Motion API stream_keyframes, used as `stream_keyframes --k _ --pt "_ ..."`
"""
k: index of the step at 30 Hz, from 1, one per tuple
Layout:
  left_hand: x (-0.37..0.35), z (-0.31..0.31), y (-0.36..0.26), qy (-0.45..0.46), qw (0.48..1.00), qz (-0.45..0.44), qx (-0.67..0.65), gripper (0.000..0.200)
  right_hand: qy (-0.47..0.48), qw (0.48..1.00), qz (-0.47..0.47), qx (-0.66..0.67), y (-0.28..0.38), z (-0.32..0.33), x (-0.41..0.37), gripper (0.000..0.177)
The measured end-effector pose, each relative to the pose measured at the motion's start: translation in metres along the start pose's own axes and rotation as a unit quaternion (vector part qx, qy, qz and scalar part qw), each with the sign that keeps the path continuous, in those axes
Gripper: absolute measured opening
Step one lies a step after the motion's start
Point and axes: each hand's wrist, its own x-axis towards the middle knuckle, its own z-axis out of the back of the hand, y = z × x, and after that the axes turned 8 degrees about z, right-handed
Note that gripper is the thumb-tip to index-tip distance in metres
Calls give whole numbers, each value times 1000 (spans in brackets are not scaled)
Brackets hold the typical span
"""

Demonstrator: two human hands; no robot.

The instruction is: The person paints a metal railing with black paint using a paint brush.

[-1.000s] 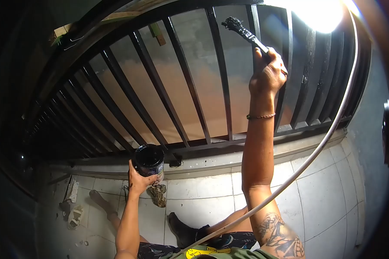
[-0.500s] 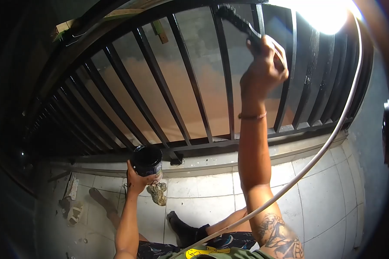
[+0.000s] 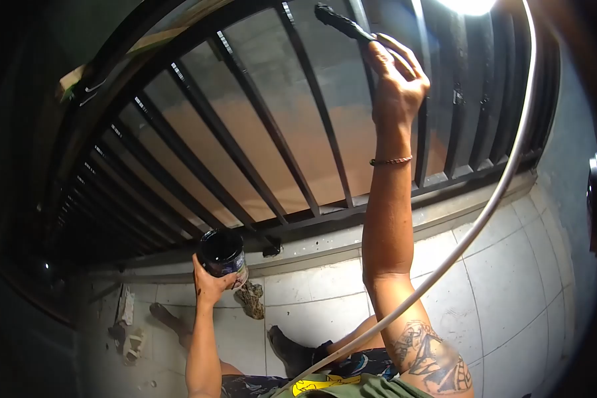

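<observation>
My left hand (image 3: 211,284) is wrapped round an open can (image 3: 223,255) with a dark, glossy inside, low in front of the railing. Raised at the upper right, my right hand (image 3: 398,76) grips a black-coated brush (image 3: 341,24) by its handle, with the bristle end pointing up and left. The brush overlaps the upper bars of the black metal railing (image 3: 315,106); whether it touches a bar I cannot tell. Beside the can, a crumpled mottled cloth (image 3: 251,300) lies on the floor.
A white cable (image 3: 474,232) curves down the right side across my upper arm. Bright light (image 3: 469,4) shines at the top. White floor tiles (image 3: 504,265) lie below the railing's ledge (image 3: 312,247). Small objects (image 3: 131,338) sit at the lower left, near my foot (image 3: 169,318).
The view has shifted, and the railing bars sit differently in it. My right hand and the brush have moved slightly up and left in view. The can remains in my left hand.
</observation>
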Motion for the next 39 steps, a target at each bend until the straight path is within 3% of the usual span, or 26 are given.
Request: stream_keyframes --k 1,5,8,11,13,16,17,19,21,24,25,27,29,31,32,33,35,36,37,39 --pt "0 1 -2 -7 1000 -6 11 88 22 999 6 -43 -4 5 4 18" --pt "3 -2 -14 -4 1000 -26 -1 90 43 999 -8 13 4 16 5 16" --pt "9 -7 -7 3 999 -36 -8 90 115 987 101 -56 24 12 -22 14" --pt "6 -16 -15 23 995 -3 -97 88 199 918 304 -158 41 -1 -50 17" --pt "4 -24 1 18 993 7 -115 87 267 888 322 -190 47 -13 -70 26" --pt "-1 -27 -8 69 967 4 -244 89 361 755 496 -232 35 -41 -70 34" --pt "-4 -28 -5 70 965 11 -254 89 447 725 447 -275 40 -44 -68 36" --pt "-3 -29 6 52 987 -1 -154 92 478 644 504 -319 25 -59 -61 32" --pt "-2 -30 20 69 985 -12 -159 95 457 572 581 -356 6 -71 -52 27" --pt "-4 -36 35 93 954 16 -285 97 463 483 634 -388 -4 -88 -44 23" --pt "-3 -34 36 92 959 12 -268 98 465 478 635 -391 -9 -93 -45 23" --pt "-4 -33 40 95 962 7 -255 99 402 412 654 -491 -11 -100 -48 21" --pt "-2 -34 45 83 961 12 -265 98 411 412 662 -472 -8 -105 -45 20" --pt "-2 -33 55 79 966 -1 -246 96 433 315 627 -565 -11 -108 -49 14" --pt "-2 -32 58 76 967 -7 -242 95 436 363 619 -543 -15 -106 -51 10" --pt "-2 -31 59 72 968 -12 -240 94 435 358 622 -544 -14 -106 -52 10" --pt "-1 -31 56 80 954 -7 -290 93 508 438 593 -445 -8 -107 -48 12" --pt "-2 -31 60 78 953 5 -294 96 492 402 621 -459 -6 -108 -44 15" --pt "-2 -31 63 75 952 17 -296 98 464 455 610 -453 -6 -112 -40 16" --pt "-4 -25 59 68 958 12 -279 97 480 503 567 -443 2 -107 -30 12"
